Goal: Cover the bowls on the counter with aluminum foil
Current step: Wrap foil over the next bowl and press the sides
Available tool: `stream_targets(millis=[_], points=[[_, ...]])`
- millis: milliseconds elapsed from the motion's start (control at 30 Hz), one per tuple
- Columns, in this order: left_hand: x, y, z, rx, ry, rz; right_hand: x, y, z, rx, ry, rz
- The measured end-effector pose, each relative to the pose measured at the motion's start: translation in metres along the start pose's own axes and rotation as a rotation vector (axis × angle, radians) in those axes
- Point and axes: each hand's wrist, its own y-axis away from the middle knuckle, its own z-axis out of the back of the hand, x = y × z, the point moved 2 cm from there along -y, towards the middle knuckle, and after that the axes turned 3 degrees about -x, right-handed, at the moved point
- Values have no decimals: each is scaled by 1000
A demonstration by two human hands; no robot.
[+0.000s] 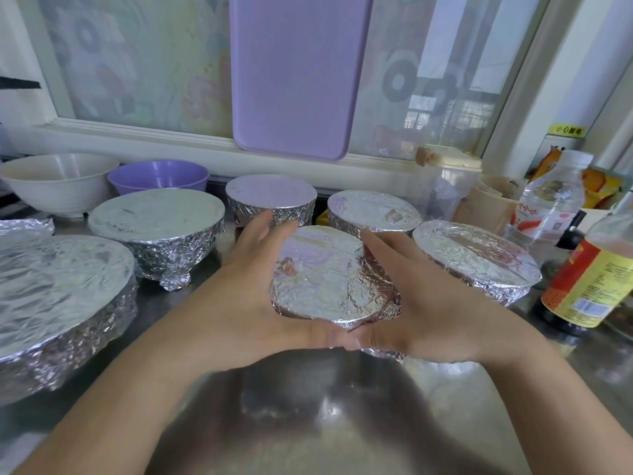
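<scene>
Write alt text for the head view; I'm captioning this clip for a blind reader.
Two bare hands, left hand and right hand, cup a small foil-covered bowl between them above a steel counter. Five more foil-wrapped bowls surround it, while a white bowl and a purple bowl at back left remain uncovered.

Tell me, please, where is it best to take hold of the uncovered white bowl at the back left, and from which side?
Probably grip the white bowl at its open rim, from above at the near-left edge. The purple bowl crowds its right side, and a foil-covered bowl sits in front.
</scene>
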Motion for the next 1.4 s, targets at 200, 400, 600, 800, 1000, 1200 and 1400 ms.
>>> stream_targets(millis=[200,400,600,800,1000,1200,1400], points=[[-3,0,-6,-42,-45,-14,6,-5,-12,-38,68,3],[8,-2,0,-40,-24,-34,-2,4,6,62,-115,7],[10,0,7,4,-8,-52,-3,0,10,-40,-106,0],[1,0,2,-48,-52,-20,-3,-4,-3,-90,-27,-26],[1,2,-1,-68,-113,2,1,-5,-11,-101,67,4],[1,1,-2,-96,-138,-31,10,-5,-20,-169,220,35],[4,0,-1,-99,-130,-52,8,2,-9,-40,88,-14]])
